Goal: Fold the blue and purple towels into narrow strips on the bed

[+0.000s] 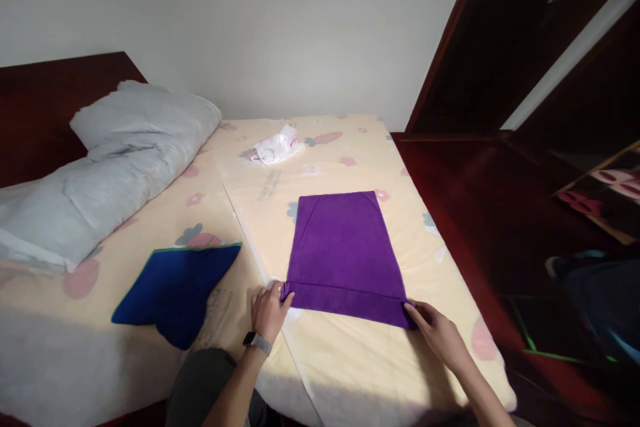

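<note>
A purple cloth (345, 240) lies spread on the bed, its near edge folded over in a narrow strip. My left hand (270, 312) pinches the left end of that fold, and a watch sits on the wrist. At the right end of the fold, my right hand (435, 330) grips the corner between thumb and fingers. To the left of my left hand lies a blue cloth (175, 290) with a green edge, loosely laid and uneven in outline.
The bed (350, 367) has a pale yellow sheet with printed strawberries and flowers. A crumpled white plastic bag (277, 145) lies farther back. A grey quilt (145, 153) is heaped by the dark headboard (60, 93). Beyond the bed's right edge is reddish floor (440, 180).
</note>
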Demonstrator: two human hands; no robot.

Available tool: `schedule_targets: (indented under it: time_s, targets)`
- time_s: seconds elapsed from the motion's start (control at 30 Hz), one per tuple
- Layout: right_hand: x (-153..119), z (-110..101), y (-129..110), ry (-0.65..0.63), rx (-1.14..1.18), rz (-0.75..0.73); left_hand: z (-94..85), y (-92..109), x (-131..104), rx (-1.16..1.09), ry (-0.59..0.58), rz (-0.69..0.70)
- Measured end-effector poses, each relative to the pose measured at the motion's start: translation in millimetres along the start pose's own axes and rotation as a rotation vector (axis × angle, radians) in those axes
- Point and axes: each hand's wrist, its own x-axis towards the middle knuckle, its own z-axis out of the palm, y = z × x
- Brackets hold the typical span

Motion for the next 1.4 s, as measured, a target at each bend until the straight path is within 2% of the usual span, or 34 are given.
schedule_targets:
  time_s: [0.27, 0.4, 0.57, 0.7, 0.77, 0.83, 0.9, 1.0, 1.07, 1.13, 1.23, 1.4]
  targets:
    - [-1.1, 9.8, -9.8, 0.01, -0.07, 0.13, 0.7, 3.1, 9.0, -0.004, -0.208, -0.077]
    - [-0.3, 11.4, -10.6, -0.002, -0.085, 0.077, -3.8, 1.8, 10.7, 0.025, -0.268, -0.076]
    - [-1.6, 3.4, -2.6, 0.016, 0.063, 0.023, -10.5, -1.0, 5.6, 0.048, -0.314, -0.044]
    - [-0.5, 4.7, 5.2, 0.053, -0.035, 0.071, -4.9, 1.2, -2.2, 0.11, -0.285, 0.009]
    - [-0.3, 4.8, 7.0, 0.095, -0.093, 0.038, -3.1, 0.8, -5.0, 0.13, -0.265, 0.015]
    - [-1.9, 1.7, 8.0, 0.152, -0.121, -0.055, -5.1, -1.2, -7.1, 0.149, -0.249, 0.011]
    - [-6.0, -4.1, 8.9, 0.171, -0.13, -0.197, -10.7, -3.7, -9.0, 0.138, -0.182, 0.018]
    - [-13.7, -11.7, 11.2, 0.043, -0.164, -0.392, -20.2, -6.6, -11.9, -0.01, -0.075, 0.158]
    - [-15.9, -13.1, 13.3, -0.026, -0.197, -0.445, -22.8, -8.3, -13.4, -0.146, -0.125, 0.327]
    - [-13.9, -12.1, 15.4, -0.015, -0.208, -0.458, -21.0, -10.8, -13.5, -0.228, -0.222, 0.442]
    - [-6.0, -10.4, 18.0, 0.029, -0.172, -0.45, -14.8, -15.7, -9.4, -0.271, -0.282, 0.451]
    - [3.3, -10.9, 18.0, 0.03, -0.08, -0.379, -11.1, -21.4, 4.1, -0.397, -0.236, 0.41]
